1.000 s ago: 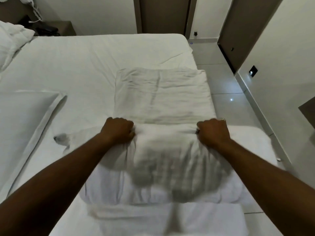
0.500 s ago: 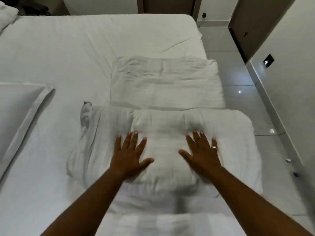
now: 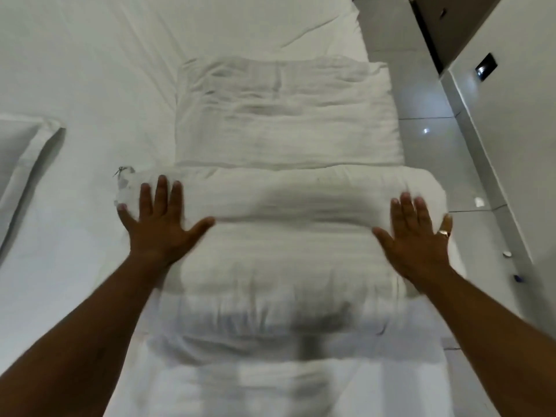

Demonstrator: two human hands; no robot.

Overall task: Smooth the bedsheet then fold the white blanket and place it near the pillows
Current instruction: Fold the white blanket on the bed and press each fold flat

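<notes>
The white blanket lies partly folded along the bed's right side, with a thick folded layer across its near part. My left hand presses flat on the left end of that fold, fingers spread. My right hand, a ring on one finger, presses flat on the right end. Neither hand grips cloth. The white bedsheet covers the mattress, with a few creases at the far right. A white pillow lies at the left edge.
The bed's right edge meets a glossy tiled floor. A white wall with a dark switch plate runs along the right, and a dark door stands at the top right. Small bits lie on the floor by the wall.
My hands let go of the blanket edge after folding it over, then opened flat on the fold. They have since slid apart from the middle to its two ends.
</notes>
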